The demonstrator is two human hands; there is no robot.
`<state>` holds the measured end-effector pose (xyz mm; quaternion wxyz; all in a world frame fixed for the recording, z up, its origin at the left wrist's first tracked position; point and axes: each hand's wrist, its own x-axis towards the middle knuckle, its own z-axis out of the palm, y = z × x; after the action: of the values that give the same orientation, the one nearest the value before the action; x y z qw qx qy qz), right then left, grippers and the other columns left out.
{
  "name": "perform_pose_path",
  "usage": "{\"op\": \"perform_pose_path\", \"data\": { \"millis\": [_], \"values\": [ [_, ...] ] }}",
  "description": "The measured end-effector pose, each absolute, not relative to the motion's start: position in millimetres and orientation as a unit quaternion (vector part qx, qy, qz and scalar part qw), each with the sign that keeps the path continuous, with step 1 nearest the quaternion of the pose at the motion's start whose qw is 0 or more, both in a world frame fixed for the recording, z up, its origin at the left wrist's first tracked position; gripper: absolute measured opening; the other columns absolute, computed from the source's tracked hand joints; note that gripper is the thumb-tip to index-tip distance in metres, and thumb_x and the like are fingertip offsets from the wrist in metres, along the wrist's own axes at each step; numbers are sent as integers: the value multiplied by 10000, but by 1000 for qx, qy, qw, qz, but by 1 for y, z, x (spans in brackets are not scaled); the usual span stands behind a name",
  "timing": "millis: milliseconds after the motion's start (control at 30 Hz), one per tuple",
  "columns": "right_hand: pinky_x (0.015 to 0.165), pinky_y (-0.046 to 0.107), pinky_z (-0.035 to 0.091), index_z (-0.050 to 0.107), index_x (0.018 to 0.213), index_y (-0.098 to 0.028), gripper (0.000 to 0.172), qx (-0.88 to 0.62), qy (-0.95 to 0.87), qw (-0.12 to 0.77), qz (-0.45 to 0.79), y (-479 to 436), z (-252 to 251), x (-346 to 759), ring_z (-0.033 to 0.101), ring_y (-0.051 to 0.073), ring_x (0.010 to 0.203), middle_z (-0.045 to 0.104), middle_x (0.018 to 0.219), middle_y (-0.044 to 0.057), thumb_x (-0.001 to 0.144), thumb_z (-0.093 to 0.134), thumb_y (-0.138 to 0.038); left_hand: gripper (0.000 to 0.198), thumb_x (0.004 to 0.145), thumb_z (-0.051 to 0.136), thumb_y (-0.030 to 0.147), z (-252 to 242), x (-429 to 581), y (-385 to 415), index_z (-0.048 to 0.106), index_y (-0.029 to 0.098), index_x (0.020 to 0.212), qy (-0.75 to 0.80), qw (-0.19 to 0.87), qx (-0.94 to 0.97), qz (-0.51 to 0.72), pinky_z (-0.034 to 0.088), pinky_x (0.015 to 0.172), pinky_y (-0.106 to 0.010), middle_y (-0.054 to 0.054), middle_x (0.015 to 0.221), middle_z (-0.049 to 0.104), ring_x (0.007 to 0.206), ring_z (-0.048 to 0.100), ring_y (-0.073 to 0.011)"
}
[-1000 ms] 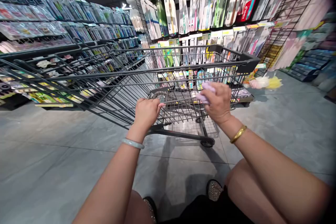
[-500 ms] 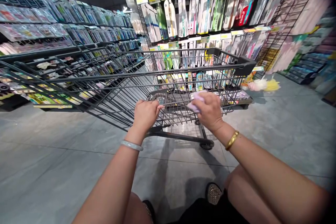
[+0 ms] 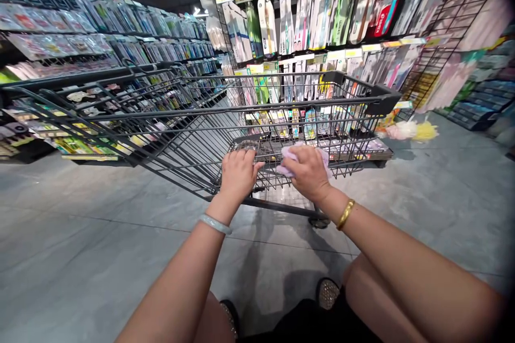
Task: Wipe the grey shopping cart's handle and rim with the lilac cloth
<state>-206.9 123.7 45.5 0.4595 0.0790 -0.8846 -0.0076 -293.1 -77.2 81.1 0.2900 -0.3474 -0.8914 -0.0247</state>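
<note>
A dark wire shopping cart stands in a store aisle in front of me. My left hand is closed around the near edge of the cart's low wire rack. Just to its right, my right hand is closed on a pale lilac cloth and presses it against the same wire rack. A pale bangle sits on my left wrist and a gold one on my right. My knees and shoes show at the bottom of the view.
Racks of packaged toothbrushes hang straight behind the cart. Long shelves of packaged goods run along the left. Pink and yellow puffs lie low on the right by the grey tiled floor.
My right hand with the cloth has come down and leftward from the cart's wire side to the low rack, close beside my left hand. The left hand kept its grip.
</note>
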Motion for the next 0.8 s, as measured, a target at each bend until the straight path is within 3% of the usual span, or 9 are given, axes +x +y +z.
{"op": "perform_pose_path", "data": {
  "millis": [133, 267, 500, 800],
  "values": [
    [905, 376, 348, 703, 942, -269, 139, 174, -879, 441, -48, 126, 47, -207, 470, 231, 1104, 657, 1189, 38, 954, 565, -277, 309, 919, 596, 489, 86, -296, -80, 604, 222, 1073, -897, 264, -355, -13, 377, 847, -419, -97, 985, 675, 984, 596, -298],
    [907, 393, 350, 714, 1032, -281, 175, 97, -864, 493, -3, 134, 51, -210, 459, 255, 1135, 635, 1230, 68, 942, 592, -367, 298, 857, 698, 400, 87, -297, -83, 584, 235, 1077, -899, 252, -359, -10, 372, 826, -405, -82, 1002, 670, 997, 598, -293],
    [820, 378, 322, 710, 960, -265, 146, 198, -905, 373, -52, 113, 5, -213, 496, 234, 1059, 672, 1190, 47, 916, 589, -197, 224, 872, 655, 299, 86, -298, -85, 589, 225, 1073, -894, 252, -370, -9, 367, 793, -408, -79, 993, 664, 979, 601, -289],
    [948, 434, 306, 702, 1069, -309, 195, 136, -897, 420, -17, 94, 42, -223, 423, 275, 1226, 614, 1328, 50, 968, 537, -281, 177, 872, 593, 209, 88, -304, -87, 615, 229, 1046, -899, 236, -367, -41, 384, 790, -395, -68, 951, 686, 967, 627, -279]
  ]
}}
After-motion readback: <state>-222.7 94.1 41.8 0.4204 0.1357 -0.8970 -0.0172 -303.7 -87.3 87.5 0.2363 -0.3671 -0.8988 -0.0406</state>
